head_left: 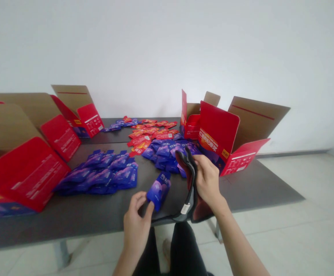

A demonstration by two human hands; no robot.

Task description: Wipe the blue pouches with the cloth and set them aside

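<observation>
Near the table's front edge, my left hand (139, 216) pinches the lower left side of a purple-blue pouch (160, 189) between thumb and fingers. The pouch lies tilted, its printed face up. My right hand (208, 181) grips a folded dark fabric piece (194, 199) with a reddish-brown inside and a white tag; its exact kind I cannot make out. The fabric stands up from the front edge, and its lower part hangs over it. Behind it lies a pile of purple pouches (167, 151). Another purple pile (106, 172) lies in overlapping rows to the left.
Red-orange pouches (152, 132) lie further back, with a few purple and red ones (123, 122) beside them. Open red cartons (218, 134) stand on the right with flaps raised. More open cartons (28, 168) line the left. A white wall (167, 57) rises behind the dark table (83, 214).
</observation>
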